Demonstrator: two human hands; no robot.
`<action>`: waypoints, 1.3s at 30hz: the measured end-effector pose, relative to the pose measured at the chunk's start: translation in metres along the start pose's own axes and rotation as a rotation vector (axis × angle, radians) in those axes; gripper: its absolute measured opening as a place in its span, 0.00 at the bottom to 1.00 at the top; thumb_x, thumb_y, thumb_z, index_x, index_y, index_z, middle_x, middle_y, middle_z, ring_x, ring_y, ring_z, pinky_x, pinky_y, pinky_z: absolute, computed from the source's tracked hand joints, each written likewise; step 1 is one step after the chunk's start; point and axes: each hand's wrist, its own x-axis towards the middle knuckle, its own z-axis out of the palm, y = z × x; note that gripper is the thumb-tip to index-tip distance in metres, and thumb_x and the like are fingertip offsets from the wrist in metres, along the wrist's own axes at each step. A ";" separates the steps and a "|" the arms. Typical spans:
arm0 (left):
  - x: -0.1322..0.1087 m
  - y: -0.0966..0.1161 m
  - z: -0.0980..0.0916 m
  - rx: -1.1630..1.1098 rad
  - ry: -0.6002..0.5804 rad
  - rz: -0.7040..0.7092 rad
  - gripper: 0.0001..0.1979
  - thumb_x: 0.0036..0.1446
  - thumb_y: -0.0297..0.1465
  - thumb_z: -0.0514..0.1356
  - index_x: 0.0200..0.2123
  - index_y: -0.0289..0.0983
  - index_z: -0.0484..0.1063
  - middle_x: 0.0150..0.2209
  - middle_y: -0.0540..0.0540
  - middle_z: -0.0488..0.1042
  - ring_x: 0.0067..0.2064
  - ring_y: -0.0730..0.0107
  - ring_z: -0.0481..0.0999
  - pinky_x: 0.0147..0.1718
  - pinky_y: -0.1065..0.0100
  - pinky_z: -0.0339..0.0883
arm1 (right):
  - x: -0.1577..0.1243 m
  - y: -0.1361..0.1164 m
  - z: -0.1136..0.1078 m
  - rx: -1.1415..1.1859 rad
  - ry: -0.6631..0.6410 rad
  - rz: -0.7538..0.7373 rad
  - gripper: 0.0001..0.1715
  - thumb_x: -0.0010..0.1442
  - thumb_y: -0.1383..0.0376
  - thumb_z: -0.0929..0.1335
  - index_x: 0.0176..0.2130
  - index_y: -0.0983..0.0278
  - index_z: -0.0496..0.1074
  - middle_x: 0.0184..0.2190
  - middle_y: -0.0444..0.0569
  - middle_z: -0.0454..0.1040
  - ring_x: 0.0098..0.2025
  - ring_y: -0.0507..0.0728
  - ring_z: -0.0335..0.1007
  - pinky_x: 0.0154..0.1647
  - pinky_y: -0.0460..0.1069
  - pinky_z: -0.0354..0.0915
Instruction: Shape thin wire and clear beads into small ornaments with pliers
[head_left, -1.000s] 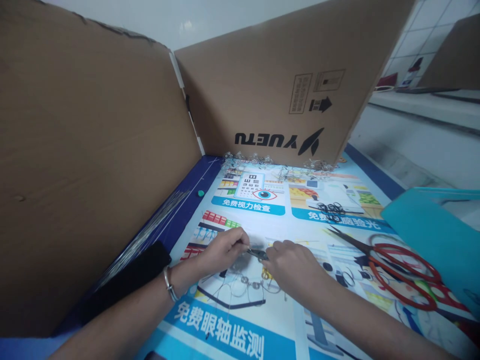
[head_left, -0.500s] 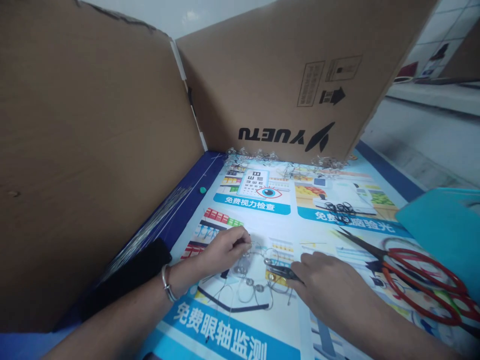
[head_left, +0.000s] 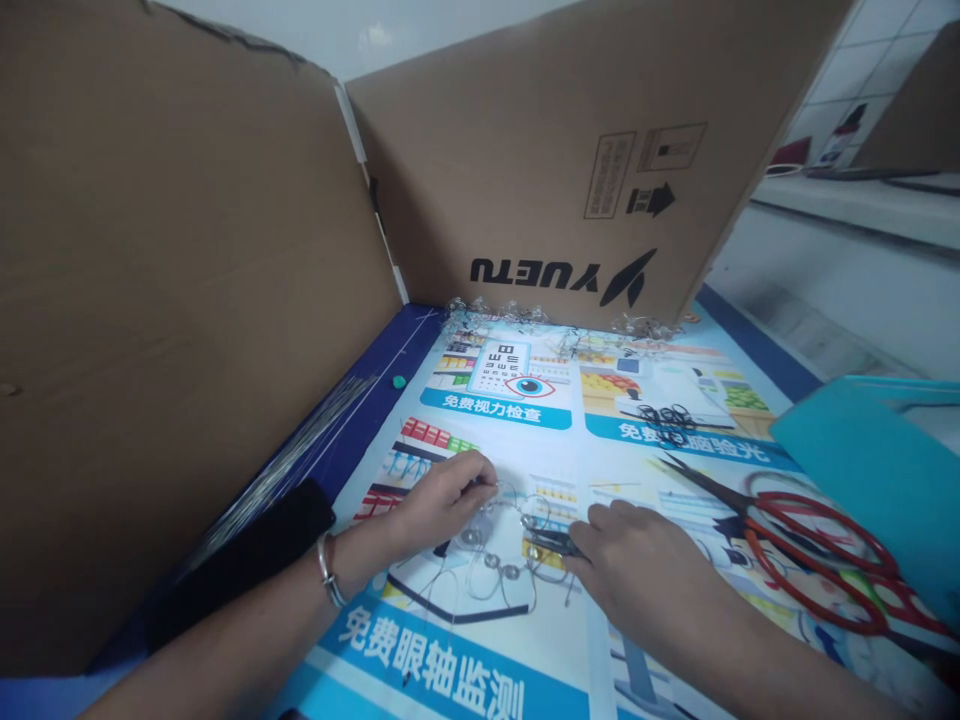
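My left hand (head_left: 442,500), a metal bangle on its wrist, pinches the upper edge of a thin wire eyeglass frame (head_left: 491,560) that lies on the printed mat (head_left: 525,640). My right hand (head_left: 637,570) is closed around small dark pliers (head_left: 551,542), whose tip points left at the frame's middle, close to the left fingers. The frame's thin wire arms trail toward me across the mat.
Tall cardboard walls (head_left: 187,300) close off the left and back. Red-handled scissors (head_left: 795,540) lie at the right, beside a teal sheet (head_left: 877,470). A black pad (head_left: 240,565) and wire bundle (head_left: 300,450) lie along the left wall; small clear parts (head_left: 525,318) line the back.
My right hand drew the pliers back to the right, away from my left fingers, then came in slightly again. My left hand stayed pinched on the frame.
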 end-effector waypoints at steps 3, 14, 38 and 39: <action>0.001 0.000 -0.001 -0.017 0.012 0.049 0.04 0.58 0.24 0.52 0.31 0.36 0.64 0.33 0.48 0.68 0.36 0.71 0.67 0.36 0.71 0.61 | 0.001 -0.001 -0.003 0.019 -0.057 0.020 0.10 0.60 0.64 0.63 0.30 0.62 0.73 0.28 0.50 0.72 0.31 0.59 0.67 0.28 0.50 0.52; 0.009 0.001 0.003 -0.047 0.016 0.114 0.04 0.58 0.24 0.53 0.32 0.36 0.65 0.36 0.46 0.69 0.40 0.68 0.68 0.41 0.67 0.63 | 0.003 -0.002 -0.008 0.029 -0.087 0.002 0.09 0.59 0.66 0.63 0.31 0.63 0.72 0.29 0.51 0.72 0.34 0.58 0.66 0.29 0.50 0.52; 0.014 0.008 0.002 0.037 0.069 0.222 0.05 0.57 0.24 0.52 0.31 0.36 0.67 0.31 0.45 0.70 0.36 0.68 0.68 0.38 0.66 0.63 | 0.003 -0.002 -0.003 0.030 -0.015 0.001 0.09 0.59 0.65 0.63 0.31 0.64 0.71 0.28 0.50 0.71 0.31 0.57 0.66 0.28 0.50 0.50; 0.015 0.007 0.002 0.044 0.066 0.237 0.05 0.57 0.24 0.53 0.32 0.36 0.68 0.32 0.45 0.71 0.37 0.68 0.69 0.39 0.65 0.63 | 0.003 -0.002 -0.003 0.029 -0.008 0.000 0.08 0.59 0.65 0.63 0.31 0.64 0.71 0.27 0.50 0.71 0.31 0.57 0.66 0.27 0.50 0.50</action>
